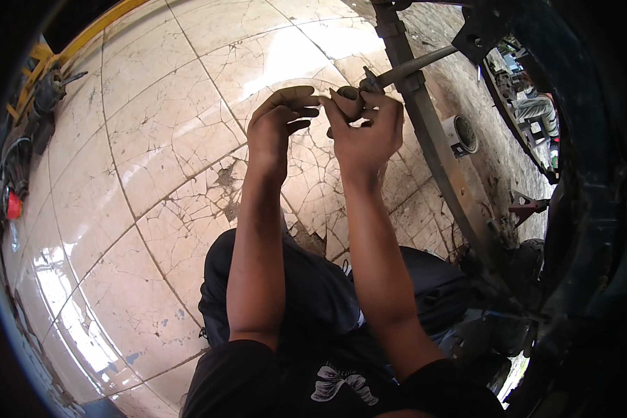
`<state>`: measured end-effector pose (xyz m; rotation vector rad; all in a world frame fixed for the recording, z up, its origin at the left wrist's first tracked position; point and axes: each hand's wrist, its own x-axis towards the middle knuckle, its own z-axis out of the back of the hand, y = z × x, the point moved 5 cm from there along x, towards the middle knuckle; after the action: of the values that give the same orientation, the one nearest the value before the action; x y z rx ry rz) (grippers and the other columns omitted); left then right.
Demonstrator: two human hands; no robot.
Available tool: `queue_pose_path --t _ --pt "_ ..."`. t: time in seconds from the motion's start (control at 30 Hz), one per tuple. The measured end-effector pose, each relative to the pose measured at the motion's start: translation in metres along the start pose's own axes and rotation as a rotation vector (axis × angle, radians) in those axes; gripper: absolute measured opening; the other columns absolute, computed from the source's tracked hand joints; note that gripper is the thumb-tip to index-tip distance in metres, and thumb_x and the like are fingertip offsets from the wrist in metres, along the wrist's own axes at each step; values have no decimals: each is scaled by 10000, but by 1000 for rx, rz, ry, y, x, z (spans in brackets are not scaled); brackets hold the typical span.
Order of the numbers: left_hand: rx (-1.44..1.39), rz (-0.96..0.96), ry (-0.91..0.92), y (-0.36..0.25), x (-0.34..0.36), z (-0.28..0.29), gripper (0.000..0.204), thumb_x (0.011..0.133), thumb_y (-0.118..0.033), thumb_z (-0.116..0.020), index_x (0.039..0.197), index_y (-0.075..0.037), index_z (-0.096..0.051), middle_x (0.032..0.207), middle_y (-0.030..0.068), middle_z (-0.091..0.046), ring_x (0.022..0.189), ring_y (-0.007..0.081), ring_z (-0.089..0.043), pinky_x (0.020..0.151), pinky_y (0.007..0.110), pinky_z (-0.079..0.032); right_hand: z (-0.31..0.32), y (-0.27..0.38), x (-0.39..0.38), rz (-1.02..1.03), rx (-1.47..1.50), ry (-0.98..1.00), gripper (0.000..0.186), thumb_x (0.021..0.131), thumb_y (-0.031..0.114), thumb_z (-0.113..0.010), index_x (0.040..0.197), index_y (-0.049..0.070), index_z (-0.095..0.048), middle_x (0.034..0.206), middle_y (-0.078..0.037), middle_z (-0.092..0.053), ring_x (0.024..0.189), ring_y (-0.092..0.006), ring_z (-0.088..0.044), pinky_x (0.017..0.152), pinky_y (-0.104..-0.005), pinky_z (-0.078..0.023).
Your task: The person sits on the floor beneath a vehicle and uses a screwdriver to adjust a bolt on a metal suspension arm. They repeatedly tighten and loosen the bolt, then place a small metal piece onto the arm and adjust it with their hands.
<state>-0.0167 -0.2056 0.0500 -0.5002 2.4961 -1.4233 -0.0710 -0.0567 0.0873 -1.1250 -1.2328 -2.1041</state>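
Note:
Both my hands are raised in front of me over the tiled floor, close to a metal rod end. My right hand (366, 131) has its thumb and fingers around a brown, cup-like cylindrical piece (350, 103) with a hollow end. Just beyond that piece, a metal rod (425, 64) ends in a fitting with a short stud (371, 78). Beside it on the left is my left hand (277, 118), its fingers bent and apart, with a gap above the thumb. The left fingertips come close to the right thumb; I cannot tell whether they touch.
A long dark leaf-spring-like bar (432, 136) runs down at my right, near a dark vehicle frame (592, 139). Past the bar stand a white can (461, 135) and a reddish stand (528, 207). Greasy mechanical parts (31, 132) lie far left by a yellow frame (83, 43).

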Motion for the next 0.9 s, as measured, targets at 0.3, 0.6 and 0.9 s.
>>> queue_pose_path --t 0.3,0.6,0.9 --pt "25 31 28 14 4 -2 503 909 -84 -450 1342 20 -685 1250 169 -758 1123 254 -708 1012 378 -520 89 -60 -29 -488 180 91 307 820 71 -933 1076 40 -765 956 -103 -802 821 -152 -763 683 -312 -613" --pt "374 -327 -275 21 -51 -49 308 954 -13 -519 1169 -21 -738 1041 85 -753 890 158 -637 834 288 -480 225 -140 -144 -1067 237 270 413 1007 113 -781 1381 -13 -660 1092 -85 -770 864 -136 -735 700 -286 -571" --pt "643 5 185 103 -125 -64 364 979 -120 -810 1311 -2 -719 1109 128 -792 967 166 -735 832 302 -571 142 -102 -130 -1125 1001 428 464 1082 201 -691 1513 67 -581 1174 -53 -740 930 -145 -729 815 -277 -554"
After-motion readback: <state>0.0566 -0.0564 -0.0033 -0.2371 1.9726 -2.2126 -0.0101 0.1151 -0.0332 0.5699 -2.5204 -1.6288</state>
